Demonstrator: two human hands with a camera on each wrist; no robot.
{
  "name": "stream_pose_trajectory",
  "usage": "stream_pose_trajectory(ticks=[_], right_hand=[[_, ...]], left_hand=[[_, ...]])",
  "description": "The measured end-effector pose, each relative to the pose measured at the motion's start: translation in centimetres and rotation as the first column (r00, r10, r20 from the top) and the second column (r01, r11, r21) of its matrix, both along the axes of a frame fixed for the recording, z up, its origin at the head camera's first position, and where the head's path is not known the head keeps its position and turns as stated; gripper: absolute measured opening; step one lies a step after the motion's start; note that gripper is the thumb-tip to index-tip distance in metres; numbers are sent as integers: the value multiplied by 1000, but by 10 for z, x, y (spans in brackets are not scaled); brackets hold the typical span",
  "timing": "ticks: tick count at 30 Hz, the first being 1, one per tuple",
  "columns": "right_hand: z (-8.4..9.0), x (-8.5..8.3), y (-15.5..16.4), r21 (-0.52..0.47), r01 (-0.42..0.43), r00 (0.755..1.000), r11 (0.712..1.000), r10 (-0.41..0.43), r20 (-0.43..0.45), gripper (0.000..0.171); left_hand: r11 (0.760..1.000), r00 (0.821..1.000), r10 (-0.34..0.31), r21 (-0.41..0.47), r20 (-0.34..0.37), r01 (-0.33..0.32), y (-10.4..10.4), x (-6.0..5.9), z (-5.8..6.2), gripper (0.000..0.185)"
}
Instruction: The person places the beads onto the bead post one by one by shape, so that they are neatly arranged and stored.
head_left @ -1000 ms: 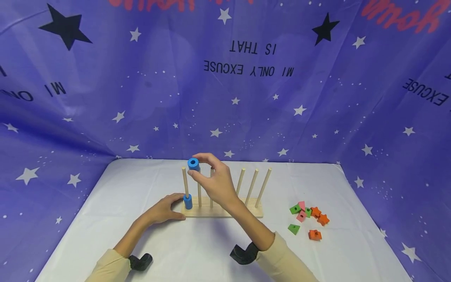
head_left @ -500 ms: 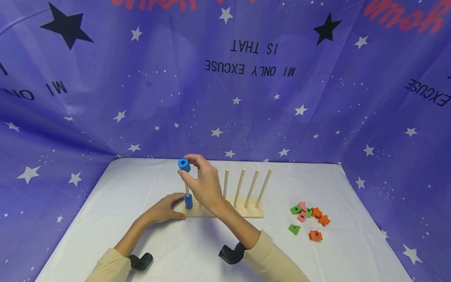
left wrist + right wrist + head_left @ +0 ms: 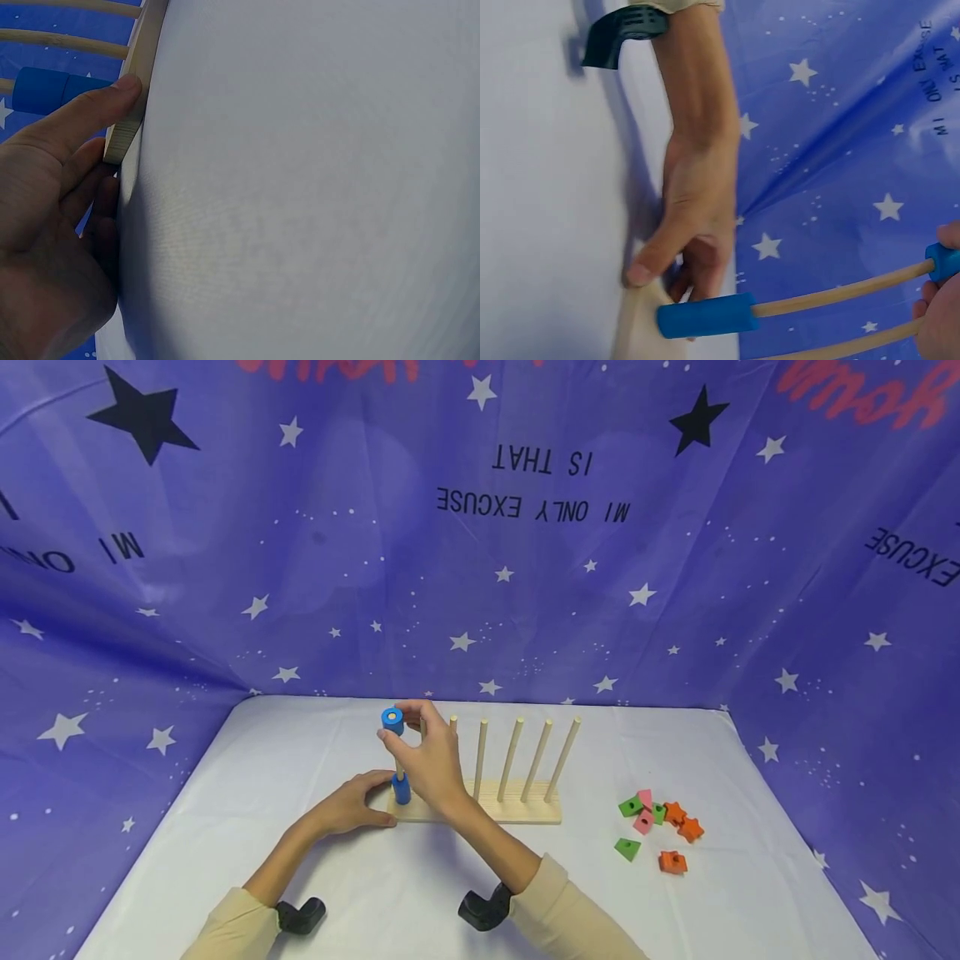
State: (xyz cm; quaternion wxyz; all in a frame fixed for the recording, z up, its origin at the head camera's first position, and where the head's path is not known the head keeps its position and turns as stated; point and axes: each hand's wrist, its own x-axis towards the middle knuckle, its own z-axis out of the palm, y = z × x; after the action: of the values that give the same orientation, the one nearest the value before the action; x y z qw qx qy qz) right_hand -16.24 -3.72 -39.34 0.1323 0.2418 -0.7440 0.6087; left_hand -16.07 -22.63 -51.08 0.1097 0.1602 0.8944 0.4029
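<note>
A wooden rack (image 3: 517,814) with several upright pegs stands on the white table. One blue cylinder (image 3: 402,790) sits at the foot of the leftmost peg. My right hand (image 3: 393,728) pinches a second blue cylinder (image 3: 392,717) between thumb and fingers at that peg's top, and the peg tip shows in its hole. The right wrist view shows this held cylinder (image 3: 945,262) on the peg end and the lower cylinder (image 3: 709,315) further down. My left hand (image 3: 384,799) grips the rack's left end, thumb (image 3: 112,97) on the rack's edge (image 3: 133,112).
Several loose green, pink and orange pieces (image 3: 654,827) lie on the table to the right of the rack. The other pegs (image 3: 534,760) are bare. A blue star-printed cloth (image 3: 525,568) walls in the table at the back and sides.
My right hand has carried the blue cylinder left from over the second peg to the leftmost peg and lowered it onto the tip. The left hand has stayed on the rack.
</note>
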Motion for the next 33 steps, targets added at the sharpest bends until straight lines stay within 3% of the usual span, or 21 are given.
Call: stream_pose_trajectory(ticks=[7,13,19,33], right_hand=[[-21,1,-1,-36,13,996,999,-9,94,38],[-52,2,1,33,-4,978,999,-3,209,30],[-77,3,2,79,-3,970,997,-16,242,29],[-90,6,7,73,-14,957,997,-8,291,33]], left_hand=[[1000,1000,-2,-2,1,2,1,0,2,80],[1000,1000,-9,17,-18,10,-1,-2,1,79],[999,999,-27,25,-29,28,-1,-1,0,72],[999,999,-29,21,-21,29,1,-1,-2,77]])
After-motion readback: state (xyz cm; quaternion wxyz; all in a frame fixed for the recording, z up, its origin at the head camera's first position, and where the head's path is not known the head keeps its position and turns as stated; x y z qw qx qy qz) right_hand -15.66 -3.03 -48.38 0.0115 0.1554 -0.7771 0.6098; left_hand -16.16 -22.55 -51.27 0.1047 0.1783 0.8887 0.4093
